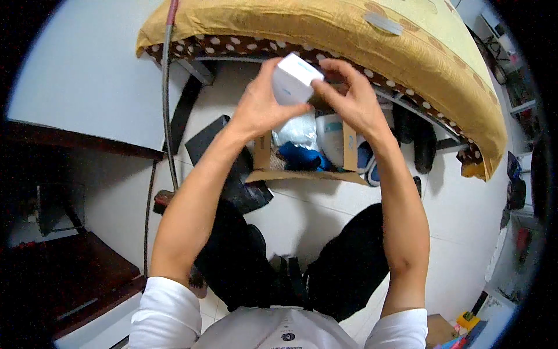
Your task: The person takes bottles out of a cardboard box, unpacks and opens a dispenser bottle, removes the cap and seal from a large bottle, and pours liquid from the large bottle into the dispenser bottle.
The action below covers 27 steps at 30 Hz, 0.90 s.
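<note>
Floor: pale tiles (325, 218), with a bed (343, 29) along the far side.
Bed: yellow cover on top, brown cloth (232, 45) with white dots hanging below its edge.
Box: small and white (295, 81), tilted, held in the air above the near side of the bed's underside, over the carton.
Left hand (260, 104): clamped on the box from its left side, thumb stretched across beneath it.
Right hand (351, 102): at the box's right edge, thumb and fingers curved and apart, thumb tip against it; whether they pinch it, I cannot tell.
Carton (350, 148): open on the floor, near flap (305, 175) folded outward; inside lie a shiny pale bag (296, 132), something blue (302, 157) and a white rounded item (331, 142).
Left of carton: black things, details too dark.
Right of carton: blue slippers (365, 158), then black boots (427, 148).
Far left: a pole (167, 87), upright.
</note>
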Each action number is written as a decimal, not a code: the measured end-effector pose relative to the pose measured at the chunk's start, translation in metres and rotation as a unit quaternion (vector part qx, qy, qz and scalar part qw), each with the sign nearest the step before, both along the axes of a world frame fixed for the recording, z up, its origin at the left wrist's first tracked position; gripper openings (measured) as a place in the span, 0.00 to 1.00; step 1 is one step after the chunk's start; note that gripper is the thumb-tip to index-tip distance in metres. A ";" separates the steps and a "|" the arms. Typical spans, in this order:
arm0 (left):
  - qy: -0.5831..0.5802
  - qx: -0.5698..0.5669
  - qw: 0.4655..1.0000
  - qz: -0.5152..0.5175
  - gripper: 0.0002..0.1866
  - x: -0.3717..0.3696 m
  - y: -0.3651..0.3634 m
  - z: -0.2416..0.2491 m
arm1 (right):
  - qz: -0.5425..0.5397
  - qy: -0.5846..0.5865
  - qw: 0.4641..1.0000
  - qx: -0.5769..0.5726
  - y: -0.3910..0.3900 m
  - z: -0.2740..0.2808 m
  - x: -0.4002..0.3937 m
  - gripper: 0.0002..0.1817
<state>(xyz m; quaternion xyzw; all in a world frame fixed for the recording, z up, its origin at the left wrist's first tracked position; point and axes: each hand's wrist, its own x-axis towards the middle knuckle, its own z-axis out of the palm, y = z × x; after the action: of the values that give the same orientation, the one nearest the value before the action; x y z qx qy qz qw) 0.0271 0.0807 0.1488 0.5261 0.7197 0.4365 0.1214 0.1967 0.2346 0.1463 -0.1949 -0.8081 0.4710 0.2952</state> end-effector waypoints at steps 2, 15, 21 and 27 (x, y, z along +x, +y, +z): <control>-0.002 -0.011 1.000 -0.027 0.52 0.002 -0.004 0.008 | 0.075 -0.031 0.994 -0.078 -0.007 0.008 0.004 0.46; 0.005 0.043 0.997 0.062 0.46 0.005 0.007 -0.005 | -0.056 -0.017 0.996 0.061 -0.023 -0.001 -0.021 0.41; 0.146 0.009 0.989 0.038 0.42 0.003 -0.001 -0.006 | -0.064 -0.029 0.996 0.046 -0.020 -0.006 -0.026 0.29; 0.224 0.022 0.974 0.009 0.38 0.001 0.000 -0.008 | -0.061 -0.096 0.991 0.071 -0.022 0.004 -0.024 0.23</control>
<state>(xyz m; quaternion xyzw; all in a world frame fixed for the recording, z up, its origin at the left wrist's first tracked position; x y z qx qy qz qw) 0.0277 0.0811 0.1409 0.6063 0.7237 0.3244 -0.0583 0.1724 0.2127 0.1506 -0.2667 -0.8508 0.3723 0.2579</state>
